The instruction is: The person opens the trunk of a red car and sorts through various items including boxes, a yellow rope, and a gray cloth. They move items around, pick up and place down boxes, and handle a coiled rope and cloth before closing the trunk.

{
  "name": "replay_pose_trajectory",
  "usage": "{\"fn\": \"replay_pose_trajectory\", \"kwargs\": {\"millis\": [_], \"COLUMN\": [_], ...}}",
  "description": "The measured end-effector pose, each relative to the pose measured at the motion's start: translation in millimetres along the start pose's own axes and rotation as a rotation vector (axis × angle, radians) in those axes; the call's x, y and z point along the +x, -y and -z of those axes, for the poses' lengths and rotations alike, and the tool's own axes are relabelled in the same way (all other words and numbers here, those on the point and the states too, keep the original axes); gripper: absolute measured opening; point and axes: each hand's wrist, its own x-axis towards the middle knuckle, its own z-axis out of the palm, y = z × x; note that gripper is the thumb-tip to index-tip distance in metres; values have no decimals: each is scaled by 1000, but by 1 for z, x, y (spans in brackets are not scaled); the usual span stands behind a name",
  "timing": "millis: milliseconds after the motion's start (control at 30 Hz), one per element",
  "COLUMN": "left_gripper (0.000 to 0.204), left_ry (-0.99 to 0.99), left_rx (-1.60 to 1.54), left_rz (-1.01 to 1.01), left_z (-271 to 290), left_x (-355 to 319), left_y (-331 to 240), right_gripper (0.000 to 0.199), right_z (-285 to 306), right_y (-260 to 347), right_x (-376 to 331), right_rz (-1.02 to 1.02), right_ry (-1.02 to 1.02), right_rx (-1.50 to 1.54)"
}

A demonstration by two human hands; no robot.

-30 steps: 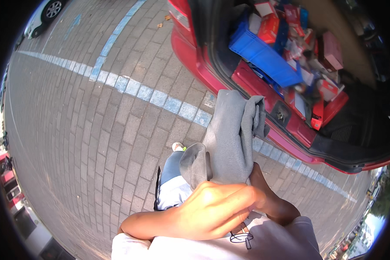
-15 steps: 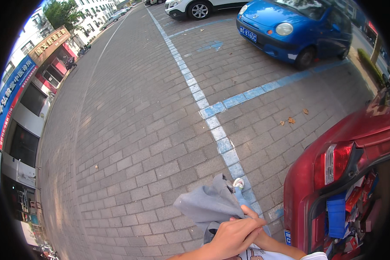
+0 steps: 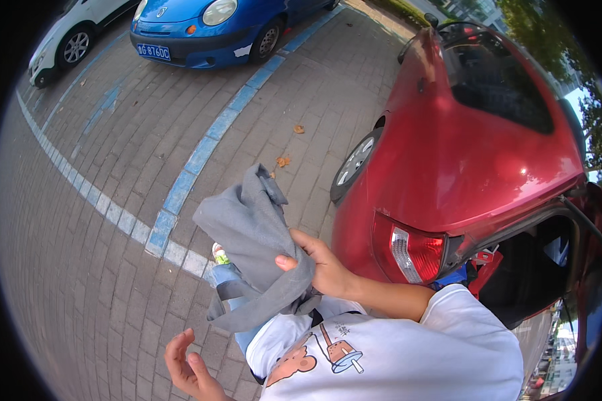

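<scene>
My right hand (image 3: 322,264) grips a bunched grey cloth (image 3: 253,230), its thumb across the front and the rest of its fingers largely hidden behind the fabric. The cloth hangs in loose folds in front of my white shirt (image 3: 408,357), with a narrower strip trailing at its lower left. Down at the lower left, my left hand (image 3: 190,367) is away from the cloth, holding nothing, with its thumb apart from its loosely bent fingers.
A red car (image 3: 441,160) stands close on my right, its tail opening uncovered with red and blue items inside. Ahead are a blue car (image 3: 201,33) and a white car (image 3: 80,33). Blue and white lines (image 3: 190,167) cross the brick paving (image 3: 93,267), where dry leaves (image 3: 283,162) lie.
My view has swung right toward the red car. My hands were together at the cloth; now the left has come away from it, while the right holds the cloth up.
</scene>
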Motion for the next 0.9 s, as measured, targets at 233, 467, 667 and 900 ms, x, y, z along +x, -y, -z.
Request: {"fn": "replay_pose_trajectory", "kwargs": {"millis": [233,467,667,900], "left_gripper": [22,26,48,67], "left_ry": [543,1163,1260,1208], "left_rx": [-119,-110,42,91], "left_rz": [-98,-947,-1465,-1898], "left_z": [-259,-756,-1112,-1454], "left_x": [323,415,348,220], "left_y": [-49,-262,-319,-355], "right_gripper": [33,28,25,12], "right_z": [185,439,606,705], "right_y": [91,157,162,211], "right_x": [176,242,284,324], "right_rz": [177,177,-37,-106], "right_ry": [-579,-925,-1083,-1563], "right_rx": [-149,-288,-297,-109]}}
